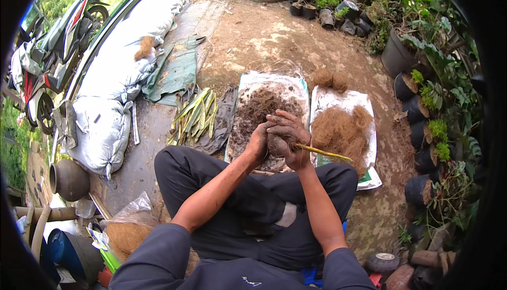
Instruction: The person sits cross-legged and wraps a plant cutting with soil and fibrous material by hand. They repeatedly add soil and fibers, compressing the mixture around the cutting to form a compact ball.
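My left hand [259, 141] and my right hand [292, 133] are cupped together around a dark, soil-covered fibre ball [277, 146], mostly hidden by the fingers. A yellow-edged leaf [326, 153] sticks out of it past my right wrist. Beneath the hands lies a white sack [302, 88] bearing loose dark soil [247, 121]. Right of it, brown coconut-like fibre [334, 129] is spread on another white sack [366, 105]. Two fibre balls [332, 80] rest at that sack's far edge. To the left, a heap of long yellow-edged leaves [198, 115] lies partly on black plastic sheeting [225, 117].
Filled white sacks [103, 135] line the left, with a parked motorbike [43, 88] beyond. Potted plants [420, 121] run along the right. A clay pot [70, 180] and a plastic bag of fibre [128, 232] stand at the lower left. A small wheel [383, 262] lies lower right.
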Demonstrator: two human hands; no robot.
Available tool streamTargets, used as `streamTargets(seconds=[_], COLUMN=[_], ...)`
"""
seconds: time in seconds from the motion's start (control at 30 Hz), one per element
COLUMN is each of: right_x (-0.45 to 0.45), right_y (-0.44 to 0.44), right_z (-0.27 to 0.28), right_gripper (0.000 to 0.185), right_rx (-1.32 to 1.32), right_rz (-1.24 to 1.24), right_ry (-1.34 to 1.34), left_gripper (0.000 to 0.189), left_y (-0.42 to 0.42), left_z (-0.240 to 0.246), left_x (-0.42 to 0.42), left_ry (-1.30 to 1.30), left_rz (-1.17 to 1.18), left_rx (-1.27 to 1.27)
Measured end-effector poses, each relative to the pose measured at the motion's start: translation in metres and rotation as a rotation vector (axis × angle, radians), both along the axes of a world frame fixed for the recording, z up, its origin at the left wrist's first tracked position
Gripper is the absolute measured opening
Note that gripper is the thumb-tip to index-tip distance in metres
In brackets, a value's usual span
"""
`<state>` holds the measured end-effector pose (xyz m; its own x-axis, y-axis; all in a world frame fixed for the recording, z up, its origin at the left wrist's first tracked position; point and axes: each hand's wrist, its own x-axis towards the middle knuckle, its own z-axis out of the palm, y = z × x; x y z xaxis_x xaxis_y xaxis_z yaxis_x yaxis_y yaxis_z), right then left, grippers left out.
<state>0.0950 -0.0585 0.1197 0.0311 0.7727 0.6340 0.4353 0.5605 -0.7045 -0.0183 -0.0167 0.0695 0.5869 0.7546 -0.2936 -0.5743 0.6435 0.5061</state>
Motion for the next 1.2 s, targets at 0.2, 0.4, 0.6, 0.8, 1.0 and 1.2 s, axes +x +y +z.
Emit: streamTargets(seconds=[0.2, 0.4, 0.6, 0.8, 1.0, 1.2], right_x=[-0.007, -0.007, -0.003, -0.016, -0.006, -0.001], right_y=[-0.007, -0.002, -0.007, -0.011, -0.007, -0.016], right_z=[-0.013, -0.007, -0.008, -0.015, 0.011, 0.016], right_gripper=[0.022, 0.020, 0.024, 0.026, 0.009, 0.006], right_rx=[-0.098, -0.108, 0.086, 0.025, 0.058, 0.237], right_rz=[-0.117, -0.090, 0.035, -0.149, -0.133, -0.049], right_ry=[0.251, 0.313, -0.001, 0.292, -0.191, -0.207], left_gripper=[0.032, 0.034, 0.032, 0.032, 0.038, 0.036], left_y=[0.000, -0.003, 0.000, 0.001, -0.001, 0.001], left_z=[-0.005, -0.004, -0.006, 0.000, -0.003, 0.007], left_x=[0.003, 0.008, -0.006, -0.001, -0.006, -0.022], left_ry=[0.013, 0.008, 0.030, -0.015, -0.086, 0.167], left_rz=[-0.019, 0.055, -0.077, -0.047, -0.080, -0.338], left_rx=[0.135, 0.229, 0.159, 0.148, 0.166, 0.474])
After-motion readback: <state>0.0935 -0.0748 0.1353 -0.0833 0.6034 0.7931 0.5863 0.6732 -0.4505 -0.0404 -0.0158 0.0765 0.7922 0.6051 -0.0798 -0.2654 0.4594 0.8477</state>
